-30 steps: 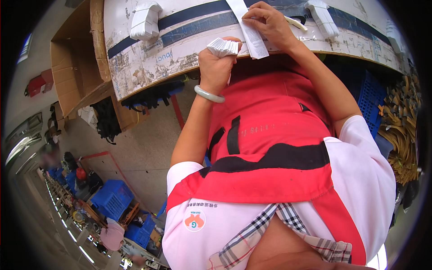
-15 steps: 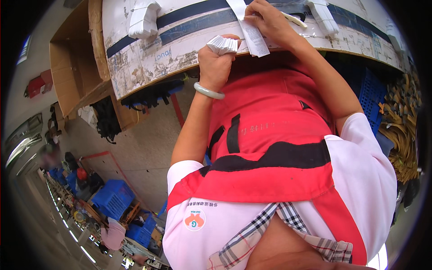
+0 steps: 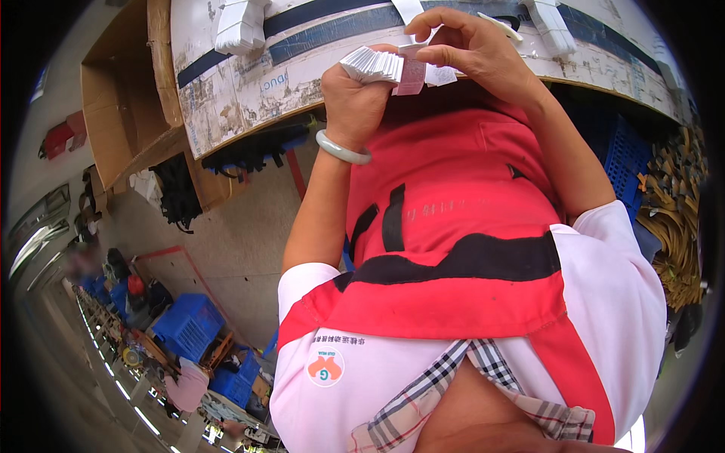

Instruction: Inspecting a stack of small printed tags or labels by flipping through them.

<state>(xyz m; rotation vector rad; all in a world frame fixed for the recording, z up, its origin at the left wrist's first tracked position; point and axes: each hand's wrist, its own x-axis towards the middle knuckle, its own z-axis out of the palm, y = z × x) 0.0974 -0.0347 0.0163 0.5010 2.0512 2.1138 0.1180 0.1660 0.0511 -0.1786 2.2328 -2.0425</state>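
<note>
LH point(image 3: 353, 107): wht stack point(image 3: 371, 66) | RH point(image 3: 487, 59): at slip point(image 3: 411, 78) | nr tbl edge point(image 3: 245, 134) | gap LH–box point(image 3: 124, 113)

A thick wad of white slips point(image 3: 371, 66), its edges fanned, sits in the left hand point(image 3: 352, 106); beside it a thin, pinkish slip point(image 3: 410, 73) hangs at the right hand point(image 3: 487, 59).

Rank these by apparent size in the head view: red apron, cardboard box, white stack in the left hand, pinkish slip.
1. Red apron
2. Cardboard box
3. White stack and pinkish slip: too alike to rank
</note>
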